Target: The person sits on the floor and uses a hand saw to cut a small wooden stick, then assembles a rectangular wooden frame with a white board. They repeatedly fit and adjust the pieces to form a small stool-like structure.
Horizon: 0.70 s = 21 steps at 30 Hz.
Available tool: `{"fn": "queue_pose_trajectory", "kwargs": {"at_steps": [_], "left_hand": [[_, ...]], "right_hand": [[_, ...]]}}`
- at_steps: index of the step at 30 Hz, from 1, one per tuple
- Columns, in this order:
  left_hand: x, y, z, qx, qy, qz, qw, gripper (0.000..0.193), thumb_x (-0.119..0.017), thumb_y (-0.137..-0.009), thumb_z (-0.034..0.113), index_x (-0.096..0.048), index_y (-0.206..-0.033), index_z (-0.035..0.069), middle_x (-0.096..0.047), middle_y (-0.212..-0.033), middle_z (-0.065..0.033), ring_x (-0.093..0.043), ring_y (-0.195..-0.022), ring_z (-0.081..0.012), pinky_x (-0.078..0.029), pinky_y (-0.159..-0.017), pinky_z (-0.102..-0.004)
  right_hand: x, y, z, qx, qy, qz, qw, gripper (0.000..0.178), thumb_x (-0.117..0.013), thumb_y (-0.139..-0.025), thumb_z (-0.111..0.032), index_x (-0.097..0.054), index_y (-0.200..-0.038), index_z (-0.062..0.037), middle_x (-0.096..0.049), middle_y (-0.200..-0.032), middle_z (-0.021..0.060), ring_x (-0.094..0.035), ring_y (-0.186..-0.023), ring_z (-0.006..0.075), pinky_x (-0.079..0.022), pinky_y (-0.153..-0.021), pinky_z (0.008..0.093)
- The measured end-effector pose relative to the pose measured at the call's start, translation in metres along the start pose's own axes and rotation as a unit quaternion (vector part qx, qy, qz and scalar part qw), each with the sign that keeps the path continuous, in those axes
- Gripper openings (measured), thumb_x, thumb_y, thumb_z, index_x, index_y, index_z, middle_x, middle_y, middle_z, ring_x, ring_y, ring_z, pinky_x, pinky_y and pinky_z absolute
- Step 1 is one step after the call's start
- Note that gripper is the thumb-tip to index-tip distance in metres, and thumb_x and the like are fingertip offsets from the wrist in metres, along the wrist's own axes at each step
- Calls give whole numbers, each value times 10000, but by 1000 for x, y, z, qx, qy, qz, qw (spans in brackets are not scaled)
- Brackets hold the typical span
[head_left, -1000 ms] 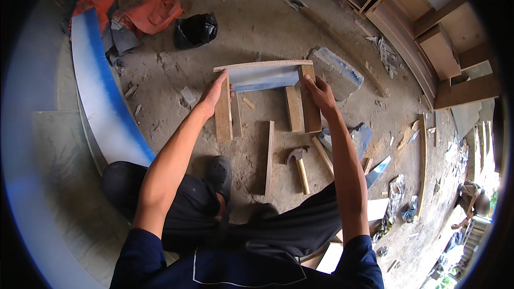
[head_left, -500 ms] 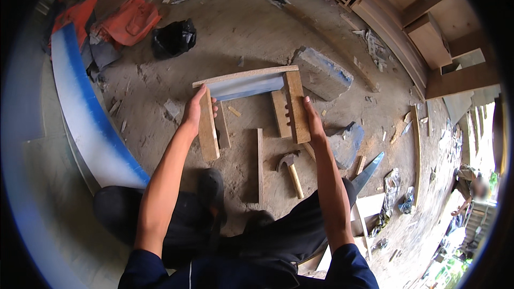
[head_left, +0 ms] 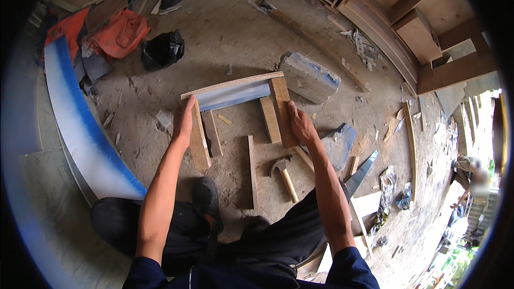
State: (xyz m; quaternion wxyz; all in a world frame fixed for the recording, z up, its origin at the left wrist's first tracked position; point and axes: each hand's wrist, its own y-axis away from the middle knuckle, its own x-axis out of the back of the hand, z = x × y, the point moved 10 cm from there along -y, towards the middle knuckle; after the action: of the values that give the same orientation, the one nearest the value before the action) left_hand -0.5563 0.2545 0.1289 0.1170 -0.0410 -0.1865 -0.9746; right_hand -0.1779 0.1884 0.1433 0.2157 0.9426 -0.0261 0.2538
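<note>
A small stool-shaped wooden frame (head_left: 233,81) is held between my two hands, with a long board across its far side and leg-like pieces reaching toward me. A white-and-blue panel (head_left: 235,96) spans its inner side. My left hand (head_left: 183,123) grips the outer face of the left wooden leg (head_left: 199,144). On the opposite side, my right hand (head_left: 301,123) presses against the right leg (head_left: 282,112), its fingertips hidden. A claw hammer (head_left: 285,177) with a pale wooden handle lies below the frame, beside a narrow plywood strip (head_left: 252,174).
Concrete blocks (head_left: 310,77) and a blue-stained chunk (head_left: 341,144) lie right of the frame. A handsaw blade (head_left: 363,170) sits by my right knee. At left are a curved blue-and-white sheet (head_left: 88,123), a black bag (head_left: 162,51) and orange cloth (head_left: 118,35). Wooden cabinetry (head_left: 423,32) stands far right; a person (head_left: 474,179) is beyond.
The view has shifted slightly, so the whole scene sits a little further left and lower. My left fingers, earlier showing past the leg's inner edge, are now hidden. Both hands still hold the frame.
</note>
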Motion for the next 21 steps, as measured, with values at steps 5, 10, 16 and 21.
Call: {"fn": "queue_pose_trajectory", "kwargs": {"at_steps": [5, 10, 16, 21], "left_hand": [[-26, 62, 124, -413, -332, 164, 832, 603, -733, -789, 348, -489, -1248, 43, -536, -1232, -164, -484, -1186, -318, -330, -1023, -461], [-166, 70, 137, -512, -421, -128, 737, 604, -731, -761, 307, -489, -1263, 74, -555, -1241, -141, -498, -1165, -338, -358, -1007, -474], [-234, 46, 107, -373, -465, -273, 755, 494, -646, -785, 270, -507, -1240, 138, -671, -1066, -149, -635, -997, -336, -486, -871, -462], [-233, 45, 107, -403, -445, -255, 758, 442, -658, -791, 249, -548, -1214, 179, -691, -1059, -109, -661, -946, -334, -528, -790, -448]], "right_hand": [[10, 33, -39, 31, 78, 73, 994, 889, -634, -831, -595, -322, -1425, -13, -626, -1108, 301, -598, -1109, 389, -458, -947, 402], [-5, 31, -45, 133, 177, 133, 966, 1057, -796, -708, -470, -196, -1468, -47, -590, -1163, 311, -616, -1049, 419, -493, -900, 434], [0, 31, -39, 61, 142, 90, 984, 878, -683, -759, -219, -190, -1475, -96, -649, -938, 301, -643, -864, 466, -516, -766, 486], [1, 32, -38, 58, 154, 83, 983, 884, -673, -769, -224, -171, -1486, -97, -647, -948, 310, -641, -872, 465, -508, -775, 489]]}}
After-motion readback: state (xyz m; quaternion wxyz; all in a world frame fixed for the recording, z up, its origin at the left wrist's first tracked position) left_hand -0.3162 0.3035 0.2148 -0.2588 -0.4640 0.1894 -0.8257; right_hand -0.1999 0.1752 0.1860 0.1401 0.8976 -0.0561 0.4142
